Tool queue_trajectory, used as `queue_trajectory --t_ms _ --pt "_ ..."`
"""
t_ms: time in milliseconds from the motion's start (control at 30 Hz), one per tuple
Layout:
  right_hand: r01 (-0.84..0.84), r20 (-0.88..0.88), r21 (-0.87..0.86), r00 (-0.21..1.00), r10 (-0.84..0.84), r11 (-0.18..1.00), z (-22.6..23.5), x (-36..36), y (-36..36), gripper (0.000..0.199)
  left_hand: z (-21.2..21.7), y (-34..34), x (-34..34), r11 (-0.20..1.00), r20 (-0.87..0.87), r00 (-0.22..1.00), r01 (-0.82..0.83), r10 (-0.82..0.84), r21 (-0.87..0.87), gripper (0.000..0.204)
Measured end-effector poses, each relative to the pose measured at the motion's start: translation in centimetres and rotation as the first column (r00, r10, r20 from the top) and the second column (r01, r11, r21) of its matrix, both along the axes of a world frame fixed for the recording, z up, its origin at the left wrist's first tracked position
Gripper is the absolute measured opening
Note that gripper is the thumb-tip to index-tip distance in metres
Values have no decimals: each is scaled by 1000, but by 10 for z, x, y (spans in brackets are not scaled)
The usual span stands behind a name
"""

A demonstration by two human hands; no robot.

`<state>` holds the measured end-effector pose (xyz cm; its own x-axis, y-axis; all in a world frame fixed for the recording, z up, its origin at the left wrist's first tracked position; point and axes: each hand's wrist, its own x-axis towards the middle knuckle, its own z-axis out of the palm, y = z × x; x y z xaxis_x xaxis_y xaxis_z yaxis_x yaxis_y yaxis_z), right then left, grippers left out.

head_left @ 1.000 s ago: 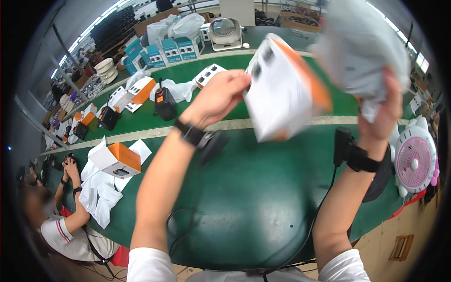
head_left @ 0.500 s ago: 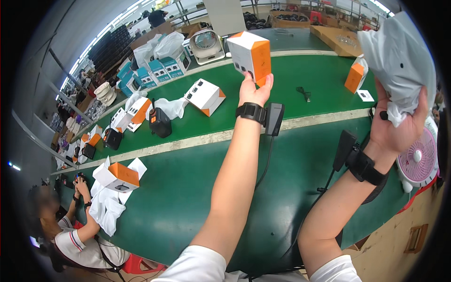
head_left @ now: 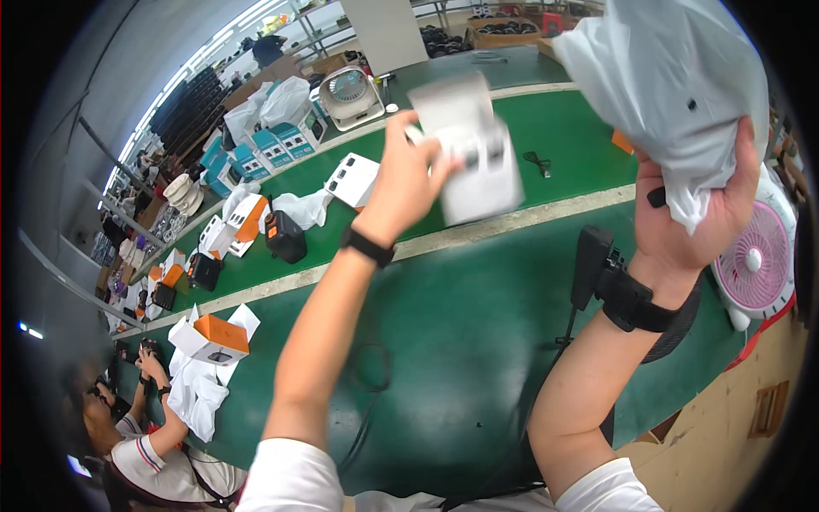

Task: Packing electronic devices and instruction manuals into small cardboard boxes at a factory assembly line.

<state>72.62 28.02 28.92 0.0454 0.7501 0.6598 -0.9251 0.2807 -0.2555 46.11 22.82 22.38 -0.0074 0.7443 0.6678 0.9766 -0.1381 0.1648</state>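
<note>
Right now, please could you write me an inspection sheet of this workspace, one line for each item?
Surface: green table, pale stripe running across.
Job's things: white box, blurred, held up; white plastic bag, bunched.
Clutter: orange-and-white box, black device, blue boxes, pink fan, white fan.
Grippers: left hand grips the white box; right hand grips the bag.
Cables: black cable on table; small cable farther off.
Surroundings: another person at lower left; shelves behind.

A blurred white box (head_left: 469, 154) tilts in the air; beside it a crumpled pale plastic bag (head_left: 674, 85).
</note>
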Motion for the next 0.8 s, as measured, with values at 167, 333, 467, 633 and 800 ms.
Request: queue_trajectory --t_ms 167,333,467,633,800 --pt "-466 23 -3 885 466 885 2 -34 -14 39 -16 -126 7 976 -193 980 6 -49 -218 27" --pt "-662 626 -46 564 539 748 2 -121 -106 33 -44 -198 6 945 -249 952 -234 176 -228 15" --pt "-757 749 -106 366 552 645 -41 -165 -145 37 -26 -210 11 991 519 853 104 -48 -80 21" --pt "-527 879 10 409 243 850 -47 -148 -115 38 -77 -214 -26 975 95 988 135 -120 -175 26" --pt "-326 873 440 372 -314 837 -55 -126 -94 44 -81 -211 -24 995 97 991 92 -89 -24 26"
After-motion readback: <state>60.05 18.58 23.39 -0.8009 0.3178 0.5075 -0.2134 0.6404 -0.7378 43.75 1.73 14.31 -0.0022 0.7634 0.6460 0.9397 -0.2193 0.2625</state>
